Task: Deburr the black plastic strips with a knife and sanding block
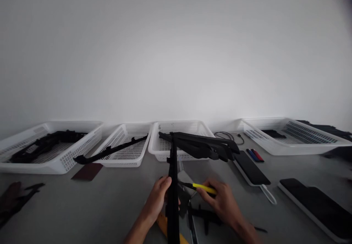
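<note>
My left hand is wrapped round a long black plastic strip that stands nearly upright from the table's near edge. My right hand pinches a yellow and black cutter, whose tip points left at the strip. Under both hands lie black plastic pieces and something yellow on the grey table.
Four white mesh baskets stand along the wall: far left with black parts, second with a long black strip, middle with stacked black parts, right. Dark flat devices, pens, a cable lie at right.
</note>
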The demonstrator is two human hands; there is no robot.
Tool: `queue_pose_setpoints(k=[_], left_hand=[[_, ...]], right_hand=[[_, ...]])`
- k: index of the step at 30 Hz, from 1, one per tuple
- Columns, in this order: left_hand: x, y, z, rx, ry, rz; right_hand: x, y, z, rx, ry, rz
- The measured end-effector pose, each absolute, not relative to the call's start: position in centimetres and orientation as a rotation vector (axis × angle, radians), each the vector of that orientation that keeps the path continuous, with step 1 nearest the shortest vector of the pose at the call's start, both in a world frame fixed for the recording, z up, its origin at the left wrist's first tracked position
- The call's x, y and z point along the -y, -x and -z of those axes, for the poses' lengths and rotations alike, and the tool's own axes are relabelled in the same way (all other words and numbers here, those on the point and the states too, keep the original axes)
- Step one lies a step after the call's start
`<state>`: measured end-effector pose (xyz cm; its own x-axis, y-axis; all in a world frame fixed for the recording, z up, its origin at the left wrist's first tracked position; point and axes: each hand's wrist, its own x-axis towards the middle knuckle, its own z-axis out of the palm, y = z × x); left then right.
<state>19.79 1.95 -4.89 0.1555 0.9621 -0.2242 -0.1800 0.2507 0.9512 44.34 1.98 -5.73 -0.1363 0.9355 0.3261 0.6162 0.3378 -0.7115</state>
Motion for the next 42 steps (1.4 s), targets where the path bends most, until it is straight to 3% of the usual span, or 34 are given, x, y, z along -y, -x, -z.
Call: queue_pose_setpoints(k=[42], left_hand=[[-1.7, -19.1, 4.4, -1.136, -1.125, -1.018]], right_hand=[[-1.5, -43.4, 5.0, 1.682, 1.305, -0.49]])
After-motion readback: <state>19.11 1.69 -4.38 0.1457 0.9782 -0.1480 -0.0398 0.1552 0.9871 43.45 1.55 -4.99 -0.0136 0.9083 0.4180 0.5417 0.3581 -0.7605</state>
